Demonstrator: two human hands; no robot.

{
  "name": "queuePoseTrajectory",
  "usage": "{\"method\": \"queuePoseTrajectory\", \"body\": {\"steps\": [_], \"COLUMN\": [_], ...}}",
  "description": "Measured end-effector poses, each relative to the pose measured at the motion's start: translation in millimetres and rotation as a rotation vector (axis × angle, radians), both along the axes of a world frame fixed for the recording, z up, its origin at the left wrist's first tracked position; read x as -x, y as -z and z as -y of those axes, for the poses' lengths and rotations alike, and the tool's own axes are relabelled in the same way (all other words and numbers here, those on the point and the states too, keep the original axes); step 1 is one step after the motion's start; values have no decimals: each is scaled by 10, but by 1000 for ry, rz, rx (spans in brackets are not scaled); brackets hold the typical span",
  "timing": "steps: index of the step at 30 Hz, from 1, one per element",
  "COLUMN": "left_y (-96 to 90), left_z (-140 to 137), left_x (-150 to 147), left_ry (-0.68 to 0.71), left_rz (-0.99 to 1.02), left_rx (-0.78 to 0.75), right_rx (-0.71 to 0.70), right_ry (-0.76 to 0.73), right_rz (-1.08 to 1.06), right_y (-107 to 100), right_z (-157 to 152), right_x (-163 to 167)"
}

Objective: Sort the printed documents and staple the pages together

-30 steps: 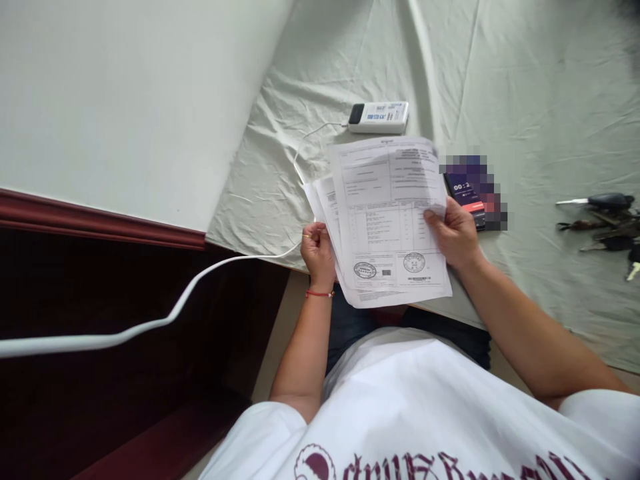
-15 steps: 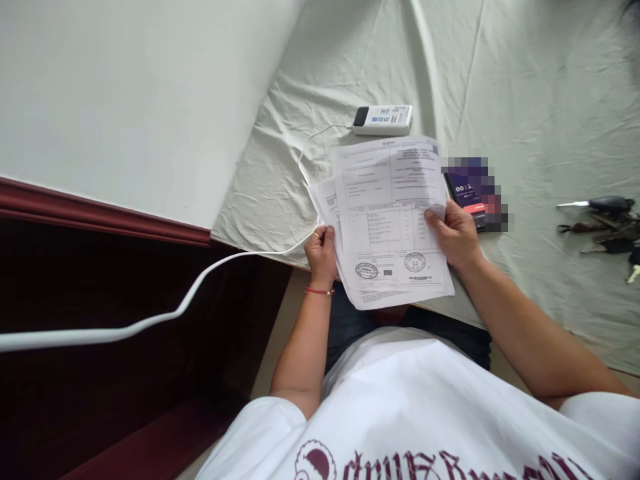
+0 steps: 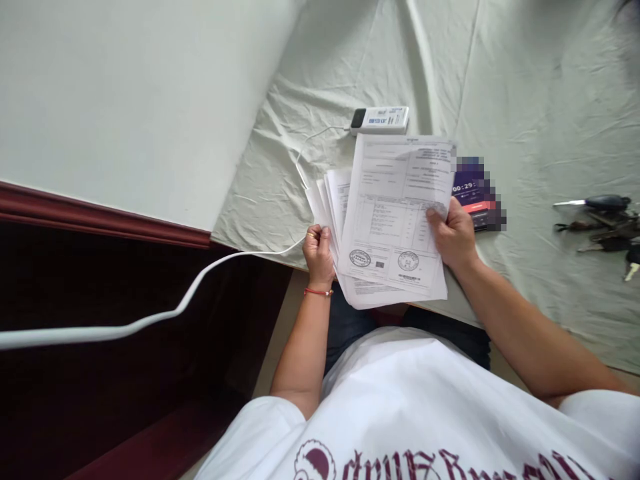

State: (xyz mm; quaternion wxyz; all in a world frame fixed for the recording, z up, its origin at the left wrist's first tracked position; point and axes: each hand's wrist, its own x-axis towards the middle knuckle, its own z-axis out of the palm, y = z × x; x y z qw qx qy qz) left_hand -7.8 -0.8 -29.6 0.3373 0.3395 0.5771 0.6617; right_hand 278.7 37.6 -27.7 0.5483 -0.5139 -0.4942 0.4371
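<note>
— So, what do the hands hold?
— Both grips pinch a fanned stack of papers over the bed's near edge: left hand on its left side, right hand on the top sheet.
— Nearby?
— A white charger and keys.

You hold a fanned stack of printed papers between both hands — left hand pinching the left edge, right hand gripping the right — above a sheet-covered bed, near a white power bank.
</note>
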Motion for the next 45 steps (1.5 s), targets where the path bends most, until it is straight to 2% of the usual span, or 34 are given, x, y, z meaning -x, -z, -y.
{"method": "queuePoseTrajectory", "body": {"steps": [6, 13, 17, 25, 30, 38, 45], "left_y": [20, -5, 35, -33, -28, 159, 62], "left_z": [-19, -19, -38, 6, 31, -41, -9], "left_x": [-3, -31, -2, -30, -27, 44, 8], "left_ry": [-69, -51, -33, 30, 66, -84, -76], "left_rz": [-164, -76, -84, 117, 69, -90, -132], "left_rx": [-12, -13, -27, -58, -6, -8, -24], "right_rx": [-29, 26, 41, 36, 42, 39, 16], "right_ry": [-46, -98, -125, -135, -123, -119, -96], "right_rz": [-125, -283, -270, -246, -193, -176, -155], "right_y": [56, -54, -78, -46, -33, 11, -19], "right_z": [-28, -17, -23, -25, -7, 5, 8], "right_x": [21, 47, 30, 24, 9, 8, 21]}}
